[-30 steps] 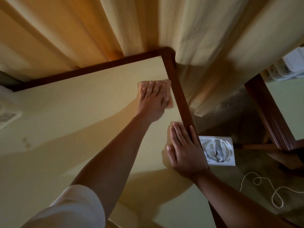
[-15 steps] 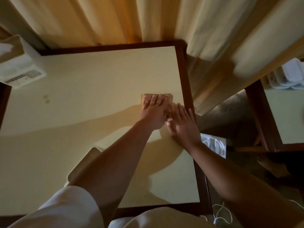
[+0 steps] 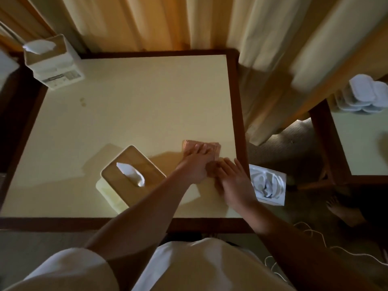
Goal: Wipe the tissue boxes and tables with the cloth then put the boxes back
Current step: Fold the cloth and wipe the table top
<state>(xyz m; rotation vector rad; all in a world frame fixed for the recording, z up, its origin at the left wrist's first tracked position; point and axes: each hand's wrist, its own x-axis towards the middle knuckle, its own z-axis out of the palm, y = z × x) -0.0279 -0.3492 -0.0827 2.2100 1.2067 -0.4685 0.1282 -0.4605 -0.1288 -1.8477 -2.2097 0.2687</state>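
Observation:
A folded pinkish cloth [image 3: 189, 144] lies on the cream table [image 3: 130, 114] near its right edge. My left hand [image 3: 196, 162] presses flat on the cloth with straight fingers. My right hand [image 3: 233, 179] lies flat on the tabletop just right of it, touching the left hand. A tissue box with a wooden lid [image 3: 128, 177] stands on the table left of my left forearm. A second tissue box [image 3: 53, 61], white, stands at the far left corner.
The table has a dark wooden frame [image 3: 238, 106]. Curtains [image 3: 262, 38] hang behind and to the right. A white square object [image 3: 268, 184] and a white cord [image 3: 310, 238] lie on the floor at right. A second table [image 3: 357, 148] with white containers [image 3: 365, 93] stands further right.
My left hand has drawn the cloth toward me along the table's right edge. The right hand stayed flat beside it. The view pulled back, bringing both tissue boxes into sight.

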